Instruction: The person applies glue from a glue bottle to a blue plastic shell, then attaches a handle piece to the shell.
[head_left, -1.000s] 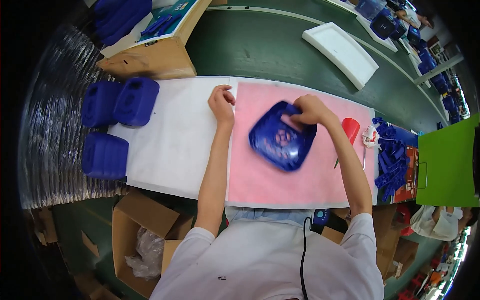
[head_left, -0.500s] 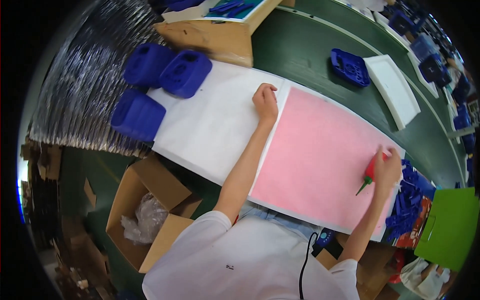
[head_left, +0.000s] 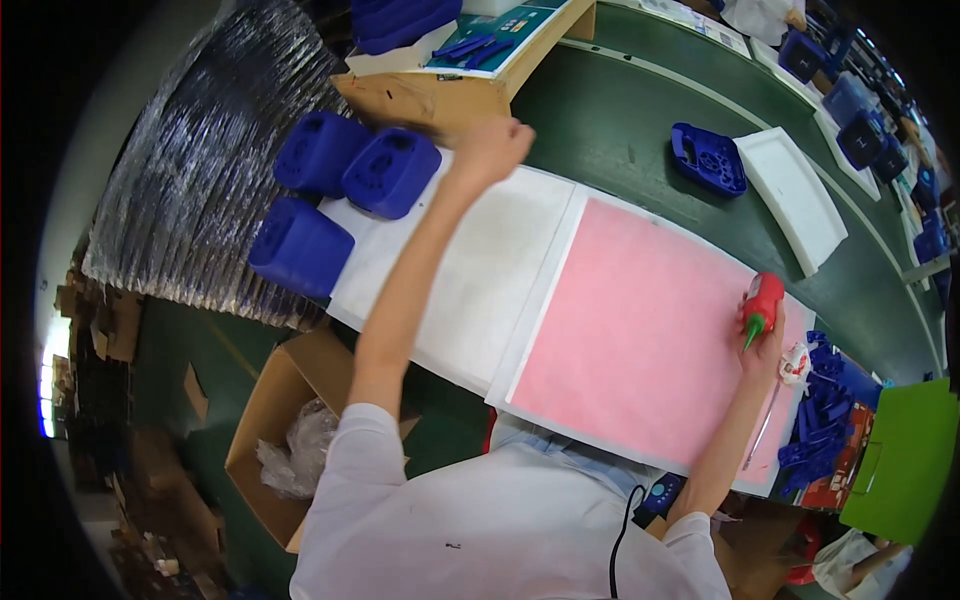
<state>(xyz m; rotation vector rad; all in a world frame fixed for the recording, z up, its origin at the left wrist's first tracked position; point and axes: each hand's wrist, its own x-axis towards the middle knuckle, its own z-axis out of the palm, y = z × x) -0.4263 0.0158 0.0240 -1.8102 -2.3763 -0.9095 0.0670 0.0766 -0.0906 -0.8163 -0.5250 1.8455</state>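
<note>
My right hand [head_left: 762,345] is closed round a red squeeze bottle [head_left: 765,288] with a green pointed nozzle, held over the right edge of a pink sheet [head_left: 640,320]. The nozzle points down and toward me. My left hand [head_left: 495,152] is raised above the far edge of a white sheet [head_left: 490,280], close to a cardboard box. Its fingers are curled, and whatever they may hold is hidden. Three blue plastic housings [head_left: 393,175] stand at the left end of the white sheet.
A cardboard box [head_left: 425,100] stands beyond my left hand. On the green conveyor [head_left: 600,120] lie a blue tray-like part [head_left: 708,160] and a white tray [head_left: 795,195]. Blue strips [head_left: 820,410], a crumpled wipe [head_left: 795,363] and a green bin [head_left: 900,455] are at right.
My left hand has lifted from the white sheet and moved far and left, toward the cardboard box. The red bottle has turned in my right hand, showing more of its body.
</note>
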